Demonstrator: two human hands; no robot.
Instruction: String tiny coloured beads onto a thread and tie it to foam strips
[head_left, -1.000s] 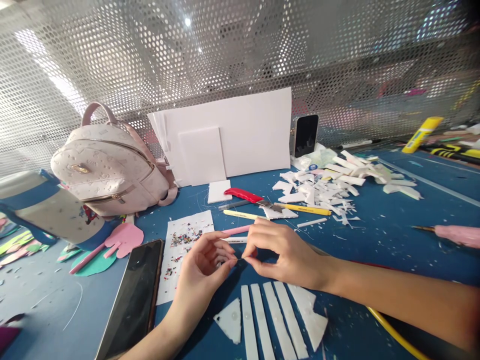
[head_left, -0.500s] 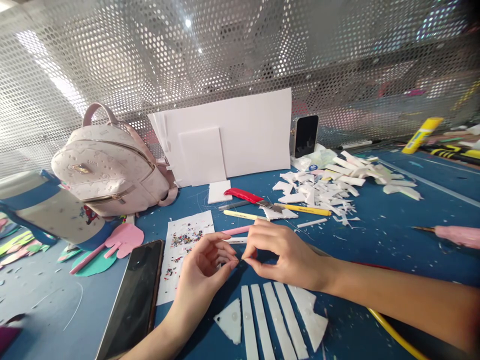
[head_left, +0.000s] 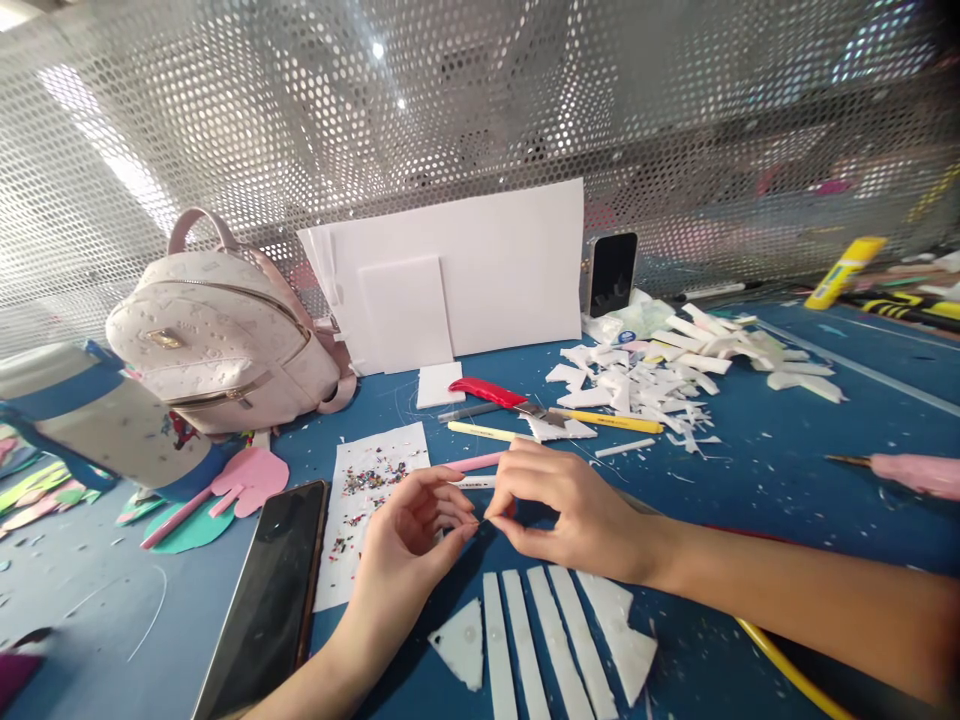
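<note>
My left hand (head_left: 409,545) and my right hand (head_left: 566,510) meet fingertip to fingertip just above the blue table (head_left: 787,480). Both pinch something very thin between thumb and forefinger, perhaps a needle or a thread; I cannot make it out. Just behind the left hand lies a white sheet sprinkled with tiny coloured beads (head_left: 367,500). In front of the hands lie several white foam strips and triangles (head_left: 547,640). A pink pen (head_left: 472,461) lies just behind the fingers.
A black phone (head_left: 266,600) lies at the left. A pale pink backpack (head_left: 225,335) and a blue-and-white bag (head_left: 97,420) stand further left. White boards (head_left: 465,270) lean on the mesh wall. A red cutter (head_left: 495,392), pencils, foam scraps (head_left: 660,375) and a pink glue gun (head_left: 911,470) lie around.
The fingertips of both hands have drawn slightly closer together. Otherwise the hands stay in the same place, and nothing on the table has moved.
</note>
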